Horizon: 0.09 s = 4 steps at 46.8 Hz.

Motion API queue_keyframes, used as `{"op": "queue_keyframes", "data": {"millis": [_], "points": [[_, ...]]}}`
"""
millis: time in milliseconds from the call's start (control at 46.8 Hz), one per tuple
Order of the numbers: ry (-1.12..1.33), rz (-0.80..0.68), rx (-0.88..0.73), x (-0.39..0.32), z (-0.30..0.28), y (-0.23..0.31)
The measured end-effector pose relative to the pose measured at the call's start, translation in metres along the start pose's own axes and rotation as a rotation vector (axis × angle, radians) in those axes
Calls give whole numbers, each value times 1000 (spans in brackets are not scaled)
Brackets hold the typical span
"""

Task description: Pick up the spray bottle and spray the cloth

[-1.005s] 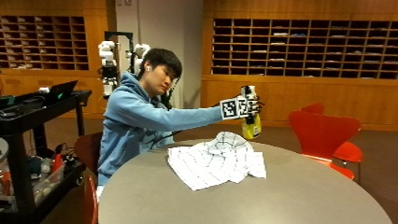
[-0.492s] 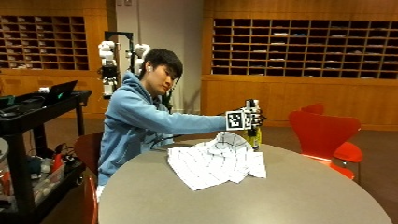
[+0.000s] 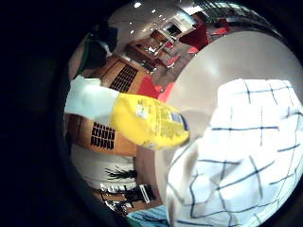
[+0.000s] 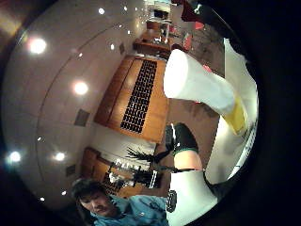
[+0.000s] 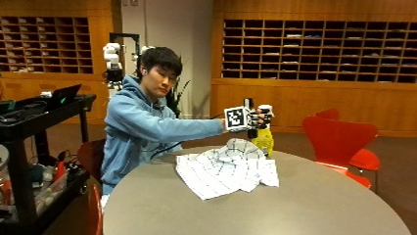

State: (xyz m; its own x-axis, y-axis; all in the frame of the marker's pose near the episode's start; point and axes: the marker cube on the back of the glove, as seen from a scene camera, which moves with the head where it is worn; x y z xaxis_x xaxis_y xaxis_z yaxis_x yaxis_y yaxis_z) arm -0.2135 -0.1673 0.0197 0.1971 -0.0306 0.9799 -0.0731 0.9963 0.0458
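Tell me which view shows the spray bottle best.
The little finger side palm view: the spray bottle shows its yellow body, label and white top, beside the checked cloth. The thumb side view shows mostly its white top; the outside view shows it small, held by the right hand.

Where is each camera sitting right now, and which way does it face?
Outside view: across the table, facing the seated person; shows the right hand gripping the bottle behind the cloth.
Little-finger palm view: on that palm, looking at the bottle, cloth and table; no hand visible.
Thumb palm view: same palm, facing bottle top and ceiling; a gloved finger shows.
All three share the bottle.
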Motion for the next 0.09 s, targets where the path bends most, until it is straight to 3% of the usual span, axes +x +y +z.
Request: {"op": "queue_keyframes", "data": {"millis": [86], "points": [[-5,-19,27,-5,-12,3]]}}
